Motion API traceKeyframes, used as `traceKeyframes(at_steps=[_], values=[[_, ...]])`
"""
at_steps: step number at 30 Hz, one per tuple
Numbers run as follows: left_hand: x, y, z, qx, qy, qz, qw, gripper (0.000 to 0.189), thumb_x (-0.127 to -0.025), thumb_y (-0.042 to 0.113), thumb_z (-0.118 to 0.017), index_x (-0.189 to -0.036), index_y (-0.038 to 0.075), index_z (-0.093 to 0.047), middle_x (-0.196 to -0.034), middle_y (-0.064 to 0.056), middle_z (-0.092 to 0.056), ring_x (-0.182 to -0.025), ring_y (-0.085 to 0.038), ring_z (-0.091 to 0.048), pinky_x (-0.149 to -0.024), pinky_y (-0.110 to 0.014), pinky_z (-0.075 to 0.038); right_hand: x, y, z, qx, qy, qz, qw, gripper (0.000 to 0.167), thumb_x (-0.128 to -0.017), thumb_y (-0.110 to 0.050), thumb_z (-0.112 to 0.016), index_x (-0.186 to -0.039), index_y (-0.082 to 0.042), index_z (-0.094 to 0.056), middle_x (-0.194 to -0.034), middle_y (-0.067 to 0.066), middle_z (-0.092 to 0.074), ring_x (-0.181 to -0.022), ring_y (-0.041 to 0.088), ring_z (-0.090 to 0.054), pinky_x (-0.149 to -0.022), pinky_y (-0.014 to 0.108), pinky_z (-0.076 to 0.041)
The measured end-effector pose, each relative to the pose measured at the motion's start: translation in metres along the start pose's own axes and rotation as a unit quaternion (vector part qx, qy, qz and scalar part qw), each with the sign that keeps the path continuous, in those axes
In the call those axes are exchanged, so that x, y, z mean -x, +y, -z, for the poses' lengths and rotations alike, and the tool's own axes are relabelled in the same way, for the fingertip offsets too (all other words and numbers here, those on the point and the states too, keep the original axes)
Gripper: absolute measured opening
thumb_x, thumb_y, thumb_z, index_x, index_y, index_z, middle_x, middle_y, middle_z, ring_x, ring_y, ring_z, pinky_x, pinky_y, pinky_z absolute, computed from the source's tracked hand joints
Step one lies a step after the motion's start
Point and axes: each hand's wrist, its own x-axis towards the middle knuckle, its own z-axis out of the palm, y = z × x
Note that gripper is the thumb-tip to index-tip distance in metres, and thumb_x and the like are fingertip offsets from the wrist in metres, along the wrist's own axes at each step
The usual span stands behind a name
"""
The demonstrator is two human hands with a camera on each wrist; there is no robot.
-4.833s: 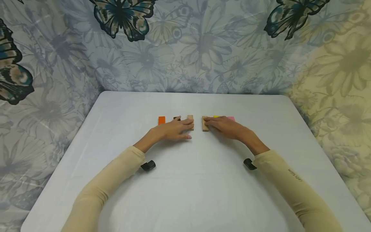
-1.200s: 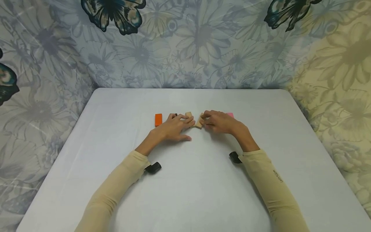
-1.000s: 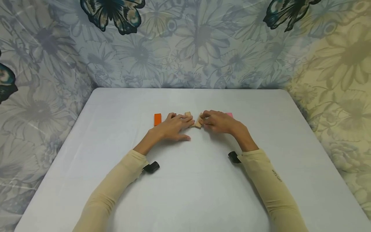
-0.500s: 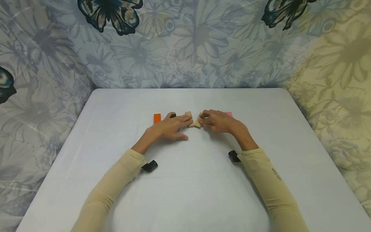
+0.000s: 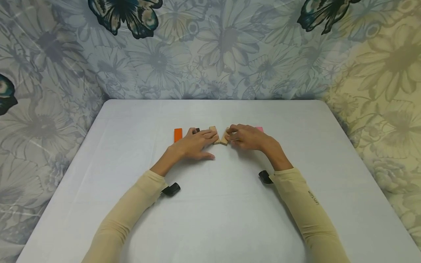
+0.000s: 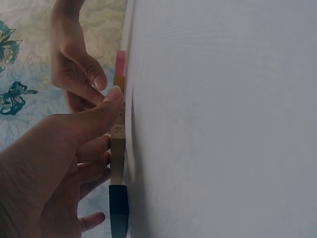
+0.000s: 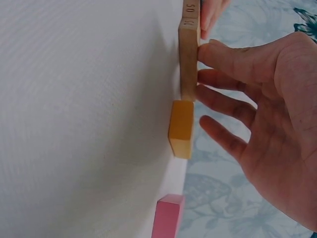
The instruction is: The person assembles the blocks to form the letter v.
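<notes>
Near the table's far side, the left hand (image 5: 195, 144) lies with fairly straight fingers over a plain wooden block (image 5: 212, 128), its thumb held apart toward the near edge. Across from it, the right hand (image 5: 248, 138) touches a second wooden block (image 5: 224, 140). In the right wrist view, its thumb and fingertips rest on the upper face of that wooden block (image 7: 188, 62) without wrapping round it. The two blocks stand at an angle, near ends together, far ends apart, like a V. Small dark characters mark those near ends.
An orange block (image 5: 178, 135) and a dark block (image 5: 197, 130) are to the left, the dark one partly behind the left hand. On the right are a yellow block (image 7: 181, 126) and a pink block (image 7: 168, 218). A patterned cloth (image 5: 227, 54) hangs behind the white table (image 5: 210, 219).
The wooden blocks stood apart and parallel at first; their near ends have since come together and they now slant. The right hand has shifted left. Over the last second, little has moved.
</notes>
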Motion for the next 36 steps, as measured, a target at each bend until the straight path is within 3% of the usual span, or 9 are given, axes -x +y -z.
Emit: traceKeyframes(at_steps=[9, 16, 24, 36], values=[[0.0, -0.003, 0.002, -0.01, -0.007, -0.02, 0.9997, 0.089, -0.098, 0.066, -0.059, -0.167, 0.018, -0.029, -0.176, -0.003, -0.022, -0.164, -0.023, -0.022, -0.121, -0.061, -0.027, -0.001, -0.002, 0.001, -0.003, -0.007, -0.006, 1.0, 0.038, -0.102, -0.014, -0.067, -0.138, -0.003, -0.066, -0.146, 0.018, -0.059, -0.139, 0.04, -0.056, -0.115, 0.056, -0.046], [-0.003, -0.013, 0.007, -0.016, -0.039, -0.049, 0.9979, 0.092, -0.102, 0.067, -0.05, -0.169, 0.015, -0.016, -0.179, -0.006, -0.01, -0.167, -0.022, -0.008, -0.131, -0.064, -0.008, 0.0, -0.001, -0.001, -0.009, -0.001, -0.013, 0.9999, 0.038, -0.101, -0.014, -0.068, -0.137, -0.003, -0.067, -0.145, 0.017, -0.061, -0.139, 0.038, -0.056, -0.116, 0.055, -0.046], [-0.003, -0.017, 0.01, 0.005, -0.091, -0.064, 0.9938, 0.091, -0.104, 0.068, -0.042, -0.17, 0.015, -0.008, -0.179, -0.005, -0.001, -0.167, -0.022, -0.002, -0.131, -0.062, 0.01, -0.001, -0.001, -0.001, -0.007, -0.007, -0.012, 0.9999, 0.04, -0.102, -0.016, -0.067, -0.14, -0.005, -0.064, -0.148, 0.017, -0.059, -0.141, 0.038, -0.054, -0.118, 0.056, -0.044], [-0.008, -0.015, 0.014, -0.022, -0.106, -0.049, 0.9929, 0.095, -0.101, 0.072, -0.045, -0.17, 0.015, -0.01, -0.179, -0.005, -0.002, -0.166, -0.02, -0.005, -0.129, -0.066, 0.011, -0.007, 0.0, 0.001, 0.01, 0.016, -0.003, 0.9998, 0.029, -0.101, -0.014, -0.069, -0.128, -0.008, -0.075, -0.136, 0.012, -0.068, -0.127, 0.035, -0.063, -0.106, 0.057, -0.051]])
